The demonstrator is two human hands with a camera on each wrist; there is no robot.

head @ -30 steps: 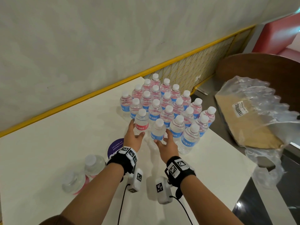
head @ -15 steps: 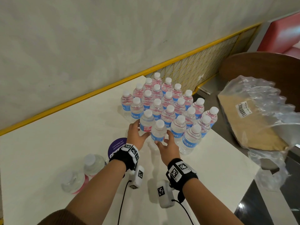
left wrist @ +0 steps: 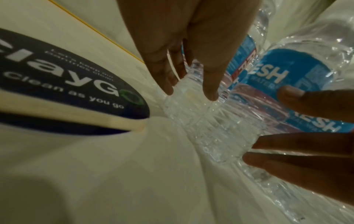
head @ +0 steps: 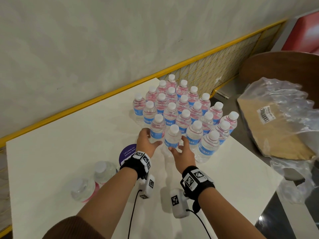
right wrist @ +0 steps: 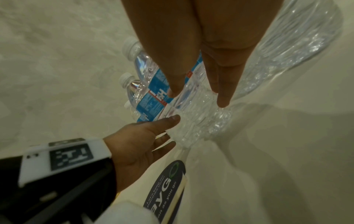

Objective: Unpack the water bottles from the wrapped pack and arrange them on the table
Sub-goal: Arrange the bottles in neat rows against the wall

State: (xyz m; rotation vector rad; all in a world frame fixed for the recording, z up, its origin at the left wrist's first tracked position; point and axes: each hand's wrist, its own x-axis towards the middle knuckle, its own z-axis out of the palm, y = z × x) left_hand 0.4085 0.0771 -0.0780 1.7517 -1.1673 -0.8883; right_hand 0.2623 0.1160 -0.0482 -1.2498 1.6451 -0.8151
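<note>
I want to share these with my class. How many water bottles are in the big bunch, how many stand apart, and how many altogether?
Bottles in the big bunch: 22
Bottles standing apart, near left: 2
Total: 24

The packed block of upright bottles (head: 183, 116) walls off the far right of the table (head: 69, 135), two stray bottles (head: 93, 178) sit near left, and bare tabletop lies open between them.
</note>
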